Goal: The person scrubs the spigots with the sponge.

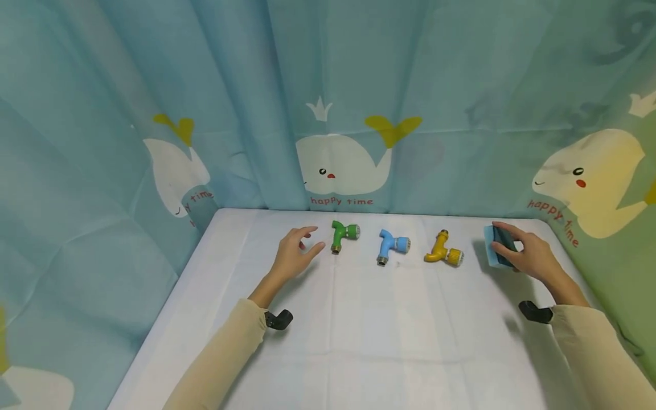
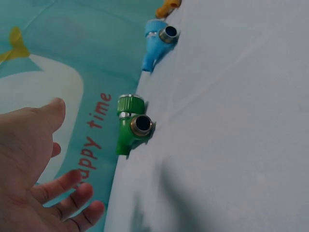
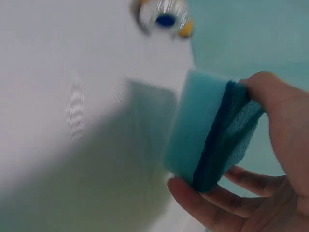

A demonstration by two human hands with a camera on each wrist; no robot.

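My right hand [image 1: 530, 256] grips a light blue sponge [image 1: 493, 248] with a darker teal scouring side, near the table's right end. In the right wrist view the sponge [image 3: 195, 125] sits between thumb and fingers, its shadow falling on the cloth. My left hand [image 1: 294, 253] holds nothing; its fingers are loosely bent, just left of a green tap [image 1: 338, 236]. Right of that lie a blue tap [image 1: 390, 246] and a yellow tap [image 1: 442, 250], in a row. The left wrist view shows the green tap [image 2: 130, 125] beyond the left thumb.
A white cloth [image 1: 369, 330] covers the table. Behind it and along both sides hangs a blue-green curtain [image 1: 246, 68] printed with whales. Each wrist carries a black device, the left one [image 1: 279, 320] and the right one [image 1: 535, 312].
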